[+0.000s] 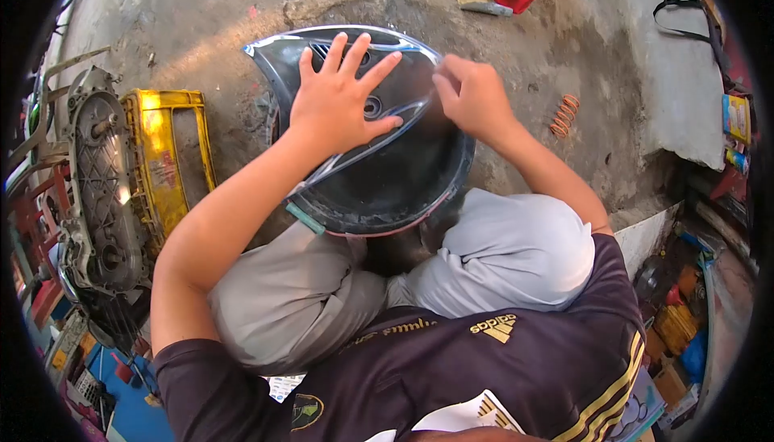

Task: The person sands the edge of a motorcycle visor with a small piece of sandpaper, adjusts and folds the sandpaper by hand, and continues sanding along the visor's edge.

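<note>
The shiny pointed panel [407,81] lies right under the left hand [334,97], whose fingers are spread wide on it, with a round black tub [465,164] below. The right hand [476,97] curls by the panel's edge, but I can't tell if its fingers pinch anything. The panel looks light, stiff, slippery and easy to scratch, so its long edges seem best to hold.

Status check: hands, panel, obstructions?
Left hand spread on shiny-edged dark panel; right hand curled at its edge, contact unclear. Panel atop round black basin. Nothing blocking; orange coil spring lies apart.
</note>
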{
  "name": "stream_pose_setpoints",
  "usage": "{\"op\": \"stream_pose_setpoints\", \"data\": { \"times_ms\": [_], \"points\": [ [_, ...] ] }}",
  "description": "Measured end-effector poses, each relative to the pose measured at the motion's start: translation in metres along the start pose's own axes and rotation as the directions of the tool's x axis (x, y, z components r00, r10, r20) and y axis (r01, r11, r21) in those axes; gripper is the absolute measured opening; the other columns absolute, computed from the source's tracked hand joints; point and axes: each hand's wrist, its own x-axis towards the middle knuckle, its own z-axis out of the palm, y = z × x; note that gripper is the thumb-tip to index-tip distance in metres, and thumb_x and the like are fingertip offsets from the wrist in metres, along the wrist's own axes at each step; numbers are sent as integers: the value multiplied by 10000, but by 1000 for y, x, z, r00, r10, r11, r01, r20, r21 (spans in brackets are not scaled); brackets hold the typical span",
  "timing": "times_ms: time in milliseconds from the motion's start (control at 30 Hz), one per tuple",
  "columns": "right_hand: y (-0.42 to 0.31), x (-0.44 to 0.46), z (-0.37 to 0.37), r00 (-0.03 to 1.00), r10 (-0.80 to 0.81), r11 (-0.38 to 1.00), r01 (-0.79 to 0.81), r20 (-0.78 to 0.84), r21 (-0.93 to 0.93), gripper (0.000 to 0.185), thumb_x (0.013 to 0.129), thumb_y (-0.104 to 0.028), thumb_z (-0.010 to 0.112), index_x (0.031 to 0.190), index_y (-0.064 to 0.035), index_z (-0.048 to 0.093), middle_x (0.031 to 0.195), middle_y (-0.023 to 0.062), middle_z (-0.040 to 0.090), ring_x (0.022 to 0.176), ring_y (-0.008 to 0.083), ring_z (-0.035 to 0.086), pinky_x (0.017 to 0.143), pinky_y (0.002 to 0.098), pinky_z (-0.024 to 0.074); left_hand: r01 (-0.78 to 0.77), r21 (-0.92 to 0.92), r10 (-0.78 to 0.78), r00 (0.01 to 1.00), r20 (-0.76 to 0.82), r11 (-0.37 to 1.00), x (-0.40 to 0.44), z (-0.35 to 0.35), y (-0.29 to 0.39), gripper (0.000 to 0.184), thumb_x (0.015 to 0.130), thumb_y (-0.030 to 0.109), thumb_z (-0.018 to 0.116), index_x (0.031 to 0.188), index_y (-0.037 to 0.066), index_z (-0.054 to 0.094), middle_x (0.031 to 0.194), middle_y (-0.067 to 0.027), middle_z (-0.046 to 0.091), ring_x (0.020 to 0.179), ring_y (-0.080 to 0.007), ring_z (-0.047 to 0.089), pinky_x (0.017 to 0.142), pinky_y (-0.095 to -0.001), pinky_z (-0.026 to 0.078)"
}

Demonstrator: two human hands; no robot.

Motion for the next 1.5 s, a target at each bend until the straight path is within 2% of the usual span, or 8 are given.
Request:
{"op": "stream_pose_setpoints", "data": {
  "times_ms": [333,467,600,667,767,867,933,1500],
  "points": [
    [12,22,8,993,110,993,-107,-46,53,79,916,-93,679,956,-25,688,768,280,687,721,502,696,668,538,547,7,-16,-7,1000,-1,1000,-1,-1,0,931,888,753,728,1693,393,430,1737,-149,400,1615,-414,344,1218,-756,284],
    [-5,5,4,999,19,1000,-19,35,3,106,969,-121,679,959,-15,681,727,210,692,664,356,717,641,445,536,-4,-2,4,1000,-28,1000,0,3,0,936,885,751,732,1695,392,428,1731,-146,411,1608,-413,358,1213,-752,292],
    [20,27,0,989,146,986,-145,-1,87,83,932,-94,679,972,-21,685,772,271,696,718,477,715,654,524,548,-3,-4,3,1000,-22,1000,-1,1,1,933,887,760,723,1693,392,430,1733,-148,409,1608,-410,359,1215,-754,293],
    [7,4,11,999,-35,998,36,-22,44,76,953,-92,669,974,-25,695,765,277,697,708,470,722,649,514,554,-1,10,2,999,-34,1000,1,2,1,934,885,755,729,1691,390,432,1735,-148,406,1606,-410,363,1212,-754,294],
    [5,6,13,999,33,999,-34,23,24,78,965,-110,695,977,-34,679,762,247,702,682,412,728,663,467,557,-1,-11,1,1000,-29,1000,-1,3,0,929,889,749,731,1693,392,430,1734,-147,408,1602,-408,369,1213,-750,291],
    [12,14,3,980,201,973,-200,-2,120,91,946,-104,686,975,-18,671,772,290,690,747,513,711,690,558,555,3,-11,-3,1000,-19,1000,-1,2,0,929,892,747,730,1695,390,428,1737,-143,402,1605,-408,363,1214,-751,290],
    [-2,-6,17,1000,-17,996,18,-15,93,110,948,-113,686,966,-5,675,770,273,707,730,489,726,685,545,559,-7,8,7,1000,-26,1000,2,0,0,929,890,740,737,1694,388,431,1731,-145,410,1604,-410,362,1212,-750,293],
    [24,14,6,973,220,974,-215,-71,65,150,962,-159,714,976,-10,724,774,213,742,693,356,751,656,452,561,2,-10,-2,1000,-26,1000,0,1,1,926,892,747,736,1691,391,433,1723,-146,420,1606,-414,356,1211,-749,295]
  ]
}}
